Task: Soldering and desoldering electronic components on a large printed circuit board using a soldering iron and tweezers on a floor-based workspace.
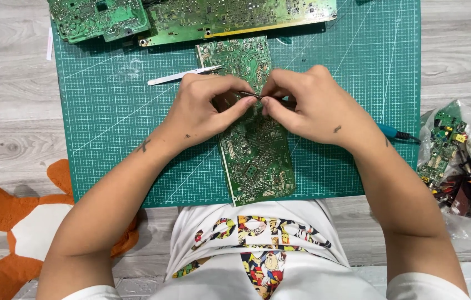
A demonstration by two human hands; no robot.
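Note:
A long green circuit board (pixel 255 161) lies lengthwise on a green cutting mat (pixel 113 128). Both hands meet above its middle. My left hand (pixel 202 108) pinches one end of a small dark thin piece (pixel 251 95) between thumb and fingers. My right hand (pixel 310 105) pinches the other end, fingertips almost touching the left hand's. The part of the board under the hands is hidden.
White tweezers (pixel 182 75) lie on the mat left of the board. Two larger circuit boards (pixel 191 16) sit at the mat's far edge. A teal-handled tool (pixel 394 132) pokes out behind my right wrist. A clear bag of electronic parts (pixel 458 161) lies right; an orange plush toy (pixel 18 222) lies left.

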